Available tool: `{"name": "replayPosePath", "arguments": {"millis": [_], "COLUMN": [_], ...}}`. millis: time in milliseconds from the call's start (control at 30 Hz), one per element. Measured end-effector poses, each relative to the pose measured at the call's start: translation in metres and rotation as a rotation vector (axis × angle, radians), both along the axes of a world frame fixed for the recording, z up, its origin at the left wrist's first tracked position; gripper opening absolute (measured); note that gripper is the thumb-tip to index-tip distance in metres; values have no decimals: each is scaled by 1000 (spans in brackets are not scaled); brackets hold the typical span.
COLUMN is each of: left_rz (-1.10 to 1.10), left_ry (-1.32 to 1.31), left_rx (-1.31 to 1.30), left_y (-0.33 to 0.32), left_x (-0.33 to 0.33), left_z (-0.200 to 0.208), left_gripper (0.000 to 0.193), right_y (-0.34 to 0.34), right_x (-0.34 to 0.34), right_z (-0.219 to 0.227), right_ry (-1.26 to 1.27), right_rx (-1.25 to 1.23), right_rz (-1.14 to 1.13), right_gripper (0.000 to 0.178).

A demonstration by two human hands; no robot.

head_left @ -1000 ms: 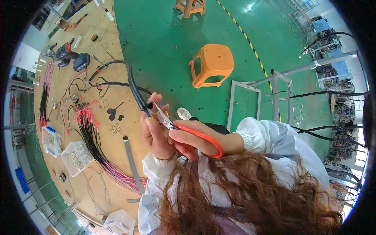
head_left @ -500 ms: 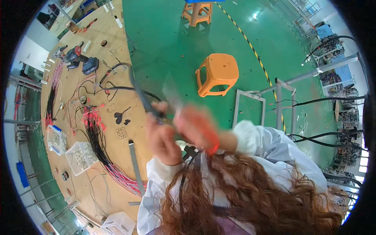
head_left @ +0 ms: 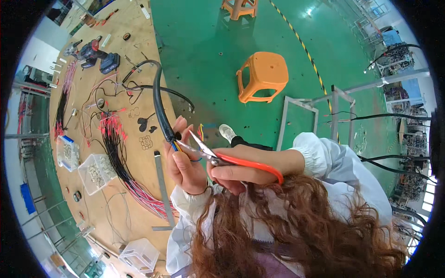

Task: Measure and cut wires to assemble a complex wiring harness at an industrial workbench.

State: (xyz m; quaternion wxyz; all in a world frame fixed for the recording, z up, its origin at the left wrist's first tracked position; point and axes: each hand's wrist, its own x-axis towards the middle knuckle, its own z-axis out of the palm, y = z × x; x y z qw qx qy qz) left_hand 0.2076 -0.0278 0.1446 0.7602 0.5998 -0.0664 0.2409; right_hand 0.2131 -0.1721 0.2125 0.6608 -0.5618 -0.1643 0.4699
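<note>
My left hand [head_left: 189, 173] is closed around the end of a thick black cable [head_left: 160, 104]. Blue and yellow wires [head_left: 175, 146] come out of the cable's cut sheath between my fingers. In my right hand [head_left: 238, 174] is a pair of scissors [head_left: 259, 165] with red handles. Their two blades are spread apart and point toward the cable end, close to my left fingertips. Whether a blade touches the sheath or the wires I cannot tell. From my hand the cable arches up and back over the wooden table [head_left: 132, 162].
On the table lie a cordless drill [head_left: 92, 53], a bundle of black and red wires [head_left: 113, 160], a metal ruler [head_left: 163, 190] and white bins of small parts [head_left: 95, 173]. An orange stool [head_left: 266, 69] and a metal frame [head_left: 301, 109] stand on the green floor.
Both hands were blurred by motion and are steadier now. The scissors have come down beside the cable end, blades apart. The coloured wires now show, and the view has shifted slightly.
</note>
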Motion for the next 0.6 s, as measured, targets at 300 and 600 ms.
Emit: {"name": "replayPosePath", "arguments": {"millis": [300, 600], "left_rz": [-7, 47], "left_ry": [57, -24], "left_rx": [71, 324], "left_y": [-2, 10], "left_x": [-5, -3], "left_z": [2, -1], "left_gripper": [46, 43], "right_y": [-1, 1], "right_x": [-4, -2], "right_z": [-1, -2], "right_ry": [48, 161], "right_rx": [-27, 54], "right_rz": [-31, -16], "right_gripper": [29, 30]}}
